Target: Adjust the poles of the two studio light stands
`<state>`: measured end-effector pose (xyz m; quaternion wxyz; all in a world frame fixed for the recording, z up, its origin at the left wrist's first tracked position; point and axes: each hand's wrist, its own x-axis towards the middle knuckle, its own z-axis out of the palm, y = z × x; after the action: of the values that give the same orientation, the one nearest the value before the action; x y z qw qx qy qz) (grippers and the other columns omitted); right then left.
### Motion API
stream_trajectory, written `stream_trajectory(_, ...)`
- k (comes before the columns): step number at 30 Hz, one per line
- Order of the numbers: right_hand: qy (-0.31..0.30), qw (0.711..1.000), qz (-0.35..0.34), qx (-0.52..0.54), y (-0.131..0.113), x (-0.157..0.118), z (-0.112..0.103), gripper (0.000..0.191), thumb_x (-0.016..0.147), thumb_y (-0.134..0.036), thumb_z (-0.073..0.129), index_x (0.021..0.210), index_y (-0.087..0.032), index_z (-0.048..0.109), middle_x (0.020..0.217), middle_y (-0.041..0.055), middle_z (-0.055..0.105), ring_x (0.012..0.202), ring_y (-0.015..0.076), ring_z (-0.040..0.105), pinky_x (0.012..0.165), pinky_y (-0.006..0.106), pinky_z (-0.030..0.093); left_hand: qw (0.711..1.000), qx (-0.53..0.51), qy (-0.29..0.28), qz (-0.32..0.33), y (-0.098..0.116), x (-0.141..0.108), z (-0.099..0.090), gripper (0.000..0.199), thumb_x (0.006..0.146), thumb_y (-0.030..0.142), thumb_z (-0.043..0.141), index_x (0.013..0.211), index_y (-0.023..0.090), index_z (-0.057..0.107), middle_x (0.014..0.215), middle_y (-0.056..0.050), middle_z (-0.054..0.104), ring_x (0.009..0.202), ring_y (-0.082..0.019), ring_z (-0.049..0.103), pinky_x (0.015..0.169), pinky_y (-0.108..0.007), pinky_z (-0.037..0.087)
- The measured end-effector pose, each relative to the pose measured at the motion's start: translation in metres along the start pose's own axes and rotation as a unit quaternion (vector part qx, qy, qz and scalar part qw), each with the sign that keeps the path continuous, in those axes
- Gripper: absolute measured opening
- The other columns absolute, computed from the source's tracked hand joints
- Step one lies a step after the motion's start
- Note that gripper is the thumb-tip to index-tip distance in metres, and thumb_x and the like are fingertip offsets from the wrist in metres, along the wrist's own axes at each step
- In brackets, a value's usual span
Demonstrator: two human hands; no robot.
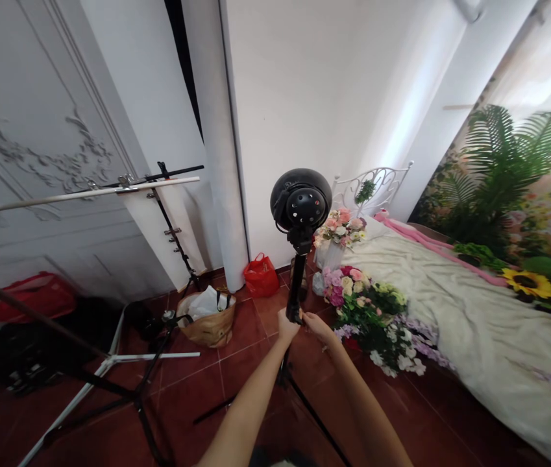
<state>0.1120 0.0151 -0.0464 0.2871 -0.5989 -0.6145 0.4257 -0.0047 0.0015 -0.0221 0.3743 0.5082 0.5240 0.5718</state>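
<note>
A black light stand (296, 280) rises in front of me, with a round black lamp head (301, 198) on top. Its legs spread over the tiled floor below my arms. My left hand (287, 325) is closed round the pole at a dark clamp collar. From the other side my right hand (318, 327) has its fingers closed at the same collar, apparently on its knob, though the small part is mostly hidden.
To the right are artificial flowers (353, 292) and a bed with a cream cover (470, 311). A woven bag (211, 324) and a red plastic bag (261, 277) sit on the floor. More stands (139, 395) crowd the left.
</note>
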Motion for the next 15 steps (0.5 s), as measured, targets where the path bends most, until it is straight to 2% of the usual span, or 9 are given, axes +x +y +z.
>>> stream_trajectory(3, -0.012, 0.994, -0.043, 0.102, 0.008, -0.013, 0.003, 0.053, 0.076, -0.064, 0.042, 0.082, -0.015, 0.062, 0.069, 0.0005, 0.061, 0.06, 0.0123, 0.055, 0.057, 0.023, 0.044, 1.0, 0.0, 0.002, 0.002, 0.001, 0.0, 0.0, 0.026, 0.061, 0.032, 0.067, 0.049, 0.015, 0.052, 0.051, -0.005, 0.057, 0.05, -0.013, 0.052, 0.05, -0.023, 0.042)
stream_trajectory(6, -0.034, 0.984, -0.061, 0.164, 0.007, -0.019, -0.004, 0.052, 0.074, -0.063, 0.047, 0.09, -0.016, 0.062, 0.074, 0.0012, 0.063, 0.062, 0.0126, 0.056, 0.058, 0.023, 0.045, 1.0, -0.003, -0.001, 0.0, 0.003, -0.001, -0.001, 0.027, 0.061, 0.031, 0.067, 0.047, 0.015, 0.051, 0.05, -0.005, 0.056, 0.05, -0.013, 0.052, 0.049, -0.023, 0.041)
stream_trajectory(9, -0.089, 0.986, -0.051, 0.131, -0.009, -0.013, -0.024, 0.042, 0.068, -0.051, 0.061, 0.089, -0.015, 0.065, 0.074, 0.0019, 0.065, 0.062, 0.0133, 0.056, 0.058, 0.024, 0.045, 1.0, -0.012, -0.001, -0.006, 0.006, -0.001, -0.001, 0.026, 0.06, 0.032, 0.067, 0.049, 0.015, 0.052, 0.049, -0.004, 0.056, 0.051, -0.013, 0.053, 0.049, -0.022, 0.041)
stream_trajectory(11, -0.117, 0.991, -0.038, 0.057, -0.023, -0.004, -0.039, 0.032, 0.061, -0.037, 0.072, 0.082, -0.014, 0.066, 0.067, 0.0002, 0.064, 0.059, 0.0133, 0.056, 0.059, 0.025, 0.045, 1.0, -0.012, 0.002, -0.012, 0.007, -0.002, -0.001, 0.026, 0.061, 0.032, 0.067, 0.049, 0.015, 0.052, 0.048, -0.004, 0.055, 0.051, -0.014, 0.053, 0.049, -0.022, 0.041)
stream_trajectory(13, -0.104, 0.994, -0.023, -0.012, -0.036, 0.006, -0.048, 0.021, 0.056, -0.025, 0.077, 0.07, -0.013, 0.066, 0.057, -0.0018, 0.061, 0.057, 0.0129, 0.055, 0.062, 0.025, 0.045, 1.0, -0.01, 0.003, -0.013, 0.008, -0.002, -0.001, 0.026, 0.062, 0.032, 0.066, 0.049, 0.015, 0.052, 0.048, -0.004, 0.055, 0.052, -0.014, 0.054, 0.049, -0.022, 0.041)
stream_trajectory(15, -0.059, 0.998, -0.012, -0.036, -0.046, 0.016, -0.048, 0.016, 0.062, -0.024, 0.075, 0.064, -0.011, 0.065, 0.057, -0.0003, 0.059, 0.061, 0.0137, 0.057, 0.066, 0.025, 0.045, 1.0, -0.013, -0.002, -0.008, 0.008, -0.001, -0.001, 0.025, 0.061, 0.032, 0.066, 0.049, 0.015, 0.052, 0.048, -0.004, 0.055, 0.053, -0.014, 0.054, 0.05, -0.023, 0.042)
